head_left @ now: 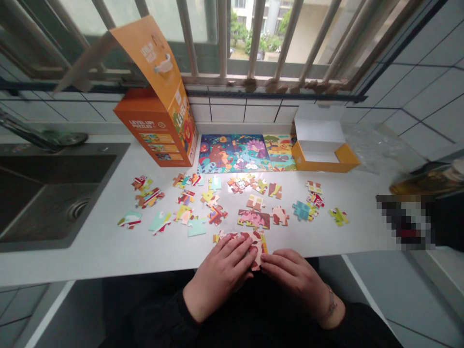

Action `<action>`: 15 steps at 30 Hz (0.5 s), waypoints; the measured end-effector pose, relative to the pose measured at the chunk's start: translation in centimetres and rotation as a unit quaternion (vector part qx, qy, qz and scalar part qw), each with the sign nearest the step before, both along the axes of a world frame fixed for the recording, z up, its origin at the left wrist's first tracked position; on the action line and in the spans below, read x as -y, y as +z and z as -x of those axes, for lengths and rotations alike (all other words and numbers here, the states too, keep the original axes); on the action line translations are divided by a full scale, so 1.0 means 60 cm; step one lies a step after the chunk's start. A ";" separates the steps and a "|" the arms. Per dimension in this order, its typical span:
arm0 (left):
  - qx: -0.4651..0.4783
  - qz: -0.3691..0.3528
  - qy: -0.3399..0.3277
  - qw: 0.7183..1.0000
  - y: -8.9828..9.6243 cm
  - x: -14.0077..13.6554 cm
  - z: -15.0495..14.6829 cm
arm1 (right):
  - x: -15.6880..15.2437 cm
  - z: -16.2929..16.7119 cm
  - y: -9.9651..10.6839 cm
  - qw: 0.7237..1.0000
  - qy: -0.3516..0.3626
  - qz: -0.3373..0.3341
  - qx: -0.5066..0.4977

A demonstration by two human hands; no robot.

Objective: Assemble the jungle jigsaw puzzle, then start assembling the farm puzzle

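Several joined puzzle pieces [258, 238] with brown-and-cream patches and a yellow strip lie at the counter's front edge, partly covered by my hands. My left hand [226, 270] is bent over them, its fingers on top and its thumb low by the near edge. Against their right side, my right hand [295, 273] has its fingertips pressed together on the edge; its thumb is hidden. Just beyond is a joined pink pig section [253, 219]. A cow-patterned piece [280, 216] lies right of it, and a brown-and-cream piece [255, 202] lies behind.
Loose pieces lie on the counter [105, 261] to both sides. At the back are a finished dark-blue puzzle [234, 152], a tall orange box [155, 128] and an open yellow box [326, 164]. A sink [72, 241] is left; clear plastic wrapping [373, 145] is right.
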State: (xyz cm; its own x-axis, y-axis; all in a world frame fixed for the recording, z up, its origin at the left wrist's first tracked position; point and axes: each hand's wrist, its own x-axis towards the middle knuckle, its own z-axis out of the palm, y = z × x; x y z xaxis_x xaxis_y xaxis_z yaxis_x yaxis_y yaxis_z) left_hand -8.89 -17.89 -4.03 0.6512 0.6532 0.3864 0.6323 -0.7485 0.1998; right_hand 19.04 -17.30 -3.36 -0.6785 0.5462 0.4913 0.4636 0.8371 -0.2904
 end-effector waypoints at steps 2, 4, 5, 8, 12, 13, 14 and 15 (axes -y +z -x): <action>0.008 0.003 0.010 1.000 0.003 0.002 -0.005 | -0.002 0.003 0.004 1.000 -0.001 0.011 -0.001; 0.021 -0.002 0.024 0.999 0.005 0.004 -0.011 | -0.013 0.006 0.014 1.000 0.007 0.022 -0.001; 0.028 -0.005 0.030 0.999 0.006 0.005 -0.014 | -0.023 0.008 0.020 1.000 0.004 0.024 0.000; 0.041 -0.008 0.039 0.998 0.007 0.006 -0.021 | -0.067 0.018 0.039 0.999 -0.024 0.009 0.018; 0.037 0.012 0.039 0.999 0.012 0.006 -0.021 | -0.127 0.034 0.048 0.995 -0.034 -0.007 0.096; 0.035 0.017 0.040 0.998 0.014 0.006 -0.018 | -0.136 0.037 0.047 0.992 -0.037 -0.009 0.117; 0.033 0.021 0.042 0.998 0.016 0.006 -0.015 | -0.141 0.038 0.044 0.990 -0.042 -0.012 0.135; 0.031 0.025 0.045 0.998 0.018 0.005 -0.011 | -0.144 0.038 0.041 0.988 -0.049 -0.013 0.148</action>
